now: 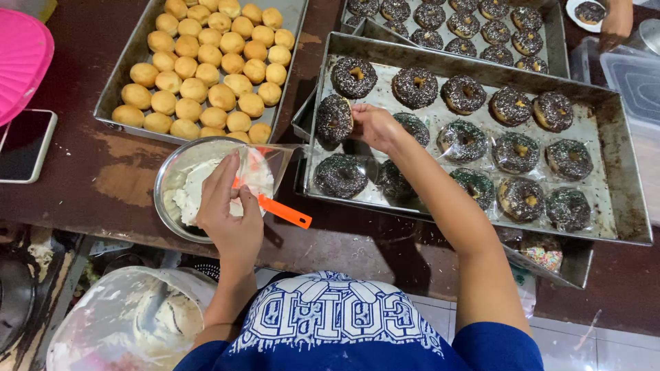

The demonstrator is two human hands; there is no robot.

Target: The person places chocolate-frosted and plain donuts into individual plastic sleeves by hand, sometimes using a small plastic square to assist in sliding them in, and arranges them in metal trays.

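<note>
A chocolate-glazed doughnut (pixel 335 119), round and rough with pale sprinkles, is pinched at its right edge between the fingers of the right hand (pixel 373 126). It is held tilted at the left end of a dull metal tray (pixel 622 180), where similar doughnuts are set in rows, several wrapped in glossy clear film. A clear plastic bag (pixel 265 165), thin and creased, is gripped by the closed fingers of the left hand (pixel 230 209) above a round steel bowl (pixel 167 172) containing soft white cream. An orange-handled scraper (pixel 284 211) is laid across the bowl's rim, just beside the left hand. The two hands are kept well apart. A tray of plain golden dough balls (pixel 206 65) is placed behind the bowl. A phone (pixel 24 144) lies at the left edge. Another person's hand (pixel 614 24) is seen at the top right.
</note>
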